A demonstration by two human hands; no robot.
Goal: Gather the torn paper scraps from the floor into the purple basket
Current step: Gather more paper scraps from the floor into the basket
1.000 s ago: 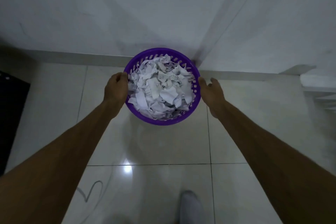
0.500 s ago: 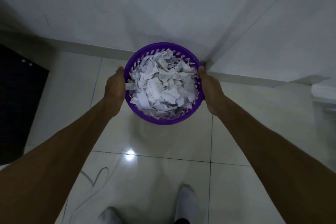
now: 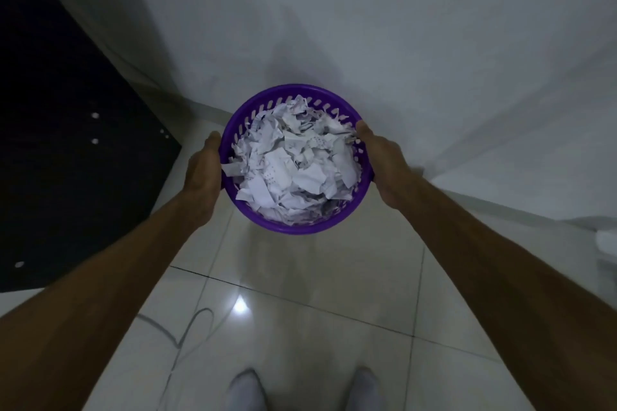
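Observation:
A round purple basket (image 3: 293,227) with slotted walls is held up above the tiled floor, near a white wall corner. It is heaped with torn white paper scraps (image 3: 293,170). My left hand (image 3: 203,173) grips its left side, thumb along the rim. My right hand (image 3: 384,160) grips its right side, thumb over the rim. The fingers of both hands are hidden behind the basket wall.
A dark panel or piece of furniture (image 3: 66,143) fills the left. White walls meet in a corner behind the basket. Glossy floor tiles (image 3: 300,310) show a light reflection. My two feet in pale socks (image 3: 247,390) stand at the bottom edge.
My right hand closed onto the basket's right side. Both hands have lifted the basket off the floor, and the view has turned so the dark panel on the left looms larger.

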